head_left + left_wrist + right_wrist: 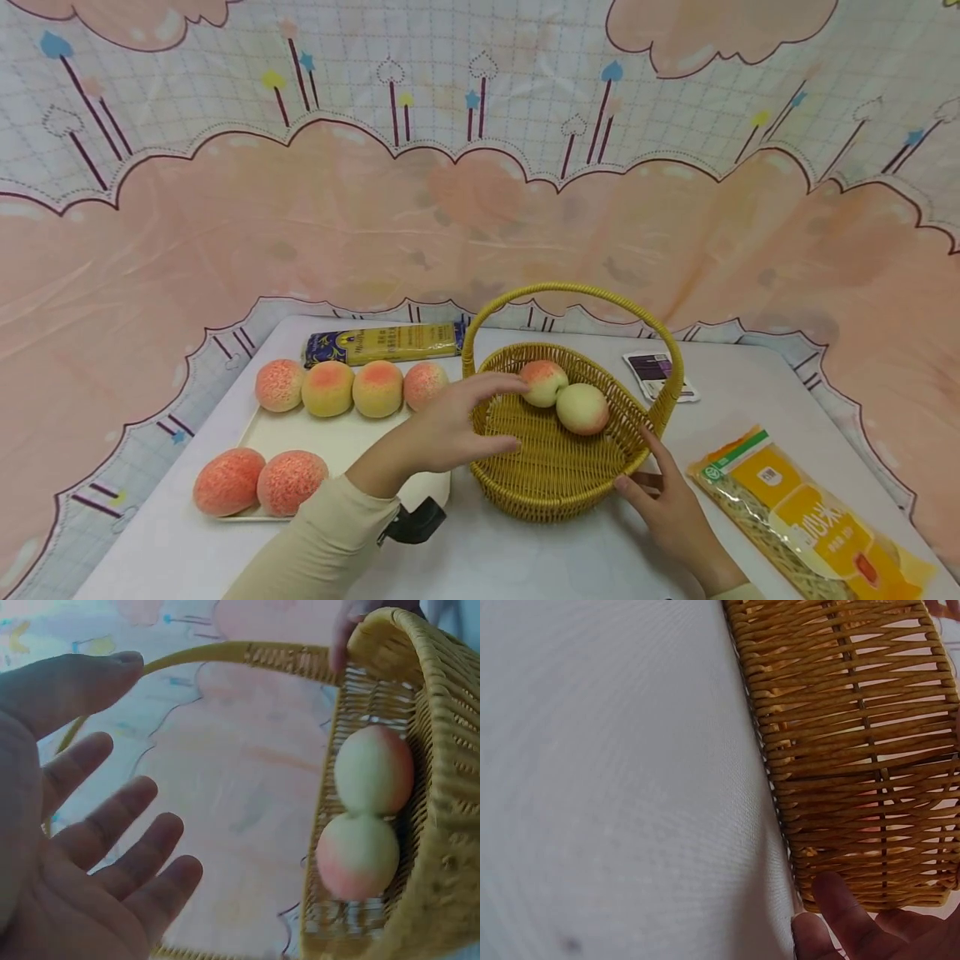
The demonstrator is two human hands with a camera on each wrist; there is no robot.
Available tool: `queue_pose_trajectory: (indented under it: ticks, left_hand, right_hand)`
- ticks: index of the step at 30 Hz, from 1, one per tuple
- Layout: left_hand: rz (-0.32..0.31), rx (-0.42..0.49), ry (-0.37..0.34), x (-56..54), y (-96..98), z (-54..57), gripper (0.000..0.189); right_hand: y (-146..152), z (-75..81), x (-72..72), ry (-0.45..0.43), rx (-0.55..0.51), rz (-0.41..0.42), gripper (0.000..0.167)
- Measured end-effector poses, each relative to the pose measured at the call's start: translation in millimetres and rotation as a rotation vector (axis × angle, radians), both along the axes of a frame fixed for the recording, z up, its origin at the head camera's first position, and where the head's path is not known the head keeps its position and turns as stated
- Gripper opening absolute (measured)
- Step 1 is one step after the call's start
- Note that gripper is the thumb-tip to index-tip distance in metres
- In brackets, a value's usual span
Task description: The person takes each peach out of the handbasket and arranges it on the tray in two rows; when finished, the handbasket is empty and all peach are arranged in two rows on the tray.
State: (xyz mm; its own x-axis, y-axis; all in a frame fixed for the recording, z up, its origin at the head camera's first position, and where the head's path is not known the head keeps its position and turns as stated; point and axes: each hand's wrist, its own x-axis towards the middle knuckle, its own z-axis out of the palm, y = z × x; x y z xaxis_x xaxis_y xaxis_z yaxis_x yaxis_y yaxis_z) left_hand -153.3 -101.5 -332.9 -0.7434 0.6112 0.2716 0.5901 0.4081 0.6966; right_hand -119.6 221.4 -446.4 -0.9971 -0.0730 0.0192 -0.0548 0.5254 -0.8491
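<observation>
A yellow wicker basket (555,504) with a tall arched handle stands on the table, holding two pale peaches with a red blush, the rear peach (543,383) and the front peach (582,409). My left hand (453,425) hovers over the basket's left rim, thumb apart from the fingers, with nothing in it. In the left wrist view its fingers (150,859) are spread beside the handle, clear of both peaches. At the basket's right side, my right hand (667,500) grips the rim near the handle's base. The right wrist view shows its fingertips (829,889) against the woven wall.
Left of the basket, a white tray (337,442) bears several red and yellow peaches (327,388). Behind it lies a blue and gold noodle packet (397,342). A small purple and white packet (658,375) and an orange noodle bag (810,521) lie on the right.
</observation>
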Motion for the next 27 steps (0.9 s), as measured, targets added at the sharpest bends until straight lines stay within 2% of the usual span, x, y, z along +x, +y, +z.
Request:
queue_pose_trajectory:
  ticks: [4, 10, 15, 21, 27]
  left_hand:
    - [-0.009, -0.062, -0.032, -14.8, 20.9, -0.1, 0.061]
    - [-0.055, -0.130, 0.009, -39.8, 53.7, -1.7, 0.059]
    - [-0.062, -0.214, -0.006, -56.0, 76.1, -6.4, 0.060]
    - [-0.023, -0.287, -0.026, -68.9, 95.4, -15.9, 0.062]
    - [-0.030, -0.265, -0.142, -73.9, 103.7, -24.1, 0.062]
  right_hand:
    - [-1, 0.2, 0.9, 0.017, -0.001, -0.001, 0.080]
    - [0, -0.1, 1.1, 0.018, -0.003, 0.001, 0.080]
    - [0, -1.4, 0.8, 0.042, -0.001, 0.002, 0.079]
    - [1, -1.1, 1.1, 0.030, -0.014, -0.002, 0.079]
    - [1, -1.7, -0.7, -0.002, -0.013, 0.003, 0.081]
